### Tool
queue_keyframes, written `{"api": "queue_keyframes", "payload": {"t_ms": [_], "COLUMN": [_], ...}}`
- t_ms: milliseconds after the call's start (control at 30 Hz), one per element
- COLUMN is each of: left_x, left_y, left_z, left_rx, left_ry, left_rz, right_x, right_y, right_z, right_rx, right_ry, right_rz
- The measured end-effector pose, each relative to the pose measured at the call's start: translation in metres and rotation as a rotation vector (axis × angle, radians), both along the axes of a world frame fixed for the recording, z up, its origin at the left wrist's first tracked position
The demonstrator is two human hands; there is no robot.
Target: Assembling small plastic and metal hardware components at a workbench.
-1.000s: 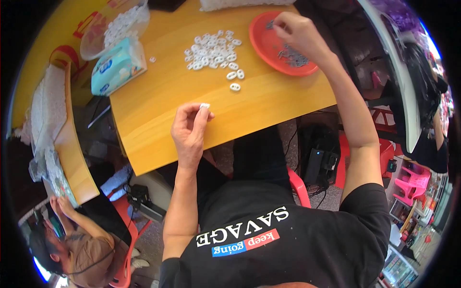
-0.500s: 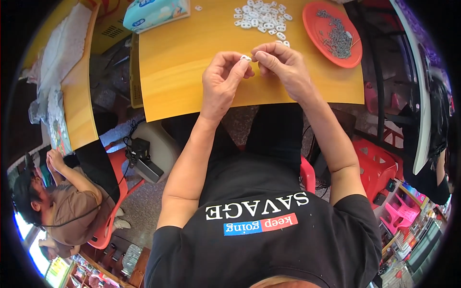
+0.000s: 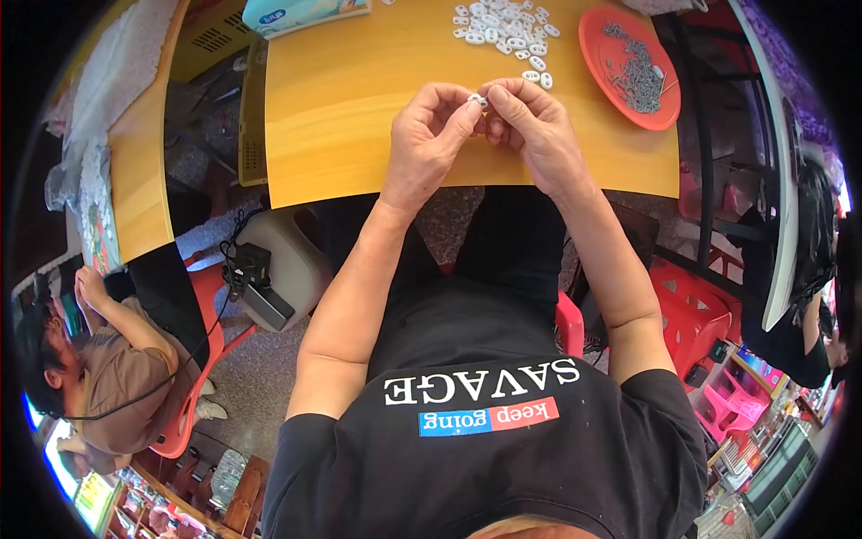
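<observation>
Both my hands meet above the near part of a yellow wooden table (image 3: 359,117). My left hand (image 3: 429,139) and my right hand (image 3: 530,135) pinch one small white ring-shaped piece (image 3: 477,100) between their fingertips. Just beyond them lies a heap of several similar white pieces (image 3: 503,27). To the right of the heap stands a red plate (image 3: 597,36) holding small grey metal chain bits (image 3: 637,76).
A pale blue tissue pack (image 3: 301,13) lies at the table's far left. A second yellow table (image 3: 135,162) stands to the left, with a seated person (image 3: 99,377) on a red chair beside it. Red and pink plastic stools (image 3: 705,314) stand to my right.
My right hand came back from the red plate to meet the left hand. Both now hold the small white piece together, and the view has tilted down toward my lap.
</observation>
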State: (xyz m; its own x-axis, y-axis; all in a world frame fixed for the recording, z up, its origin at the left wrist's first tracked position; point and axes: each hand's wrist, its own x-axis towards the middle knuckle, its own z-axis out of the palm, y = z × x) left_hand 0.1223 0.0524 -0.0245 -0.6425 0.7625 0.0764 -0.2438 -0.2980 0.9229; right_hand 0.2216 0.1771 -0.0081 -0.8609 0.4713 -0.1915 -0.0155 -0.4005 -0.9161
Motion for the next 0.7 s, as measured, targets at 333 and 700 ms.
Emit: {"api": "queue_keyframes", "payload": {"t_ms": [333, 700], "left_x": [0.001, 0.003], "left_y": [0.001, 0.001], "left_z": [-0.001, 0.0], "left_rx": [-0.022, -0.073], "left_ry": [0.037, 0.06], "left_rz": [0.02, 0.066], "right_x": [0.0, -0.003], "right_y": [-0.003, -0.014], "right_z": [-0.002, -0.004], "right_rx": [0.08, 0.542], "right_ry": [-0.006, 0.001], "right_rz": [-0.049, -0.202]}}
